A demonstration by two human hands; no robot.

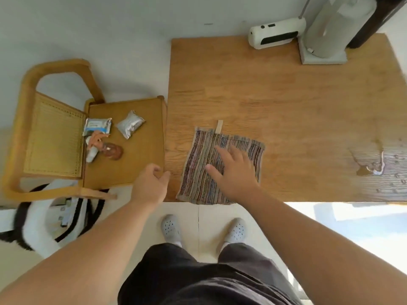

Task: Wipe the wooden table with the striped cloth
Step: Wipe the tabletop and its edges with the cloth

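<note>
The striped cloth (199, 170) lies flat near the front left corner of the wooden table (286, 102), its lower edge at the table's front edge. My right hand (235, 172) lies on the cloth with fingers spread and straight. My left hand (152, 183) hovers at the table's left edge, beside the cloth, with fingers loosely curled and nothing in it. A wet patch of spilled liquid (372, 164) glistens on the table at the right.
A wooden chair (123, 150) stands to the left of the table with a spray bottle (105, 150), a wipes packet (98, 126) and a silver pouch (130, 124) on its seat. A white device (275, 33) and a paper towel holder (326, 36) stand at the table's back.
</note>
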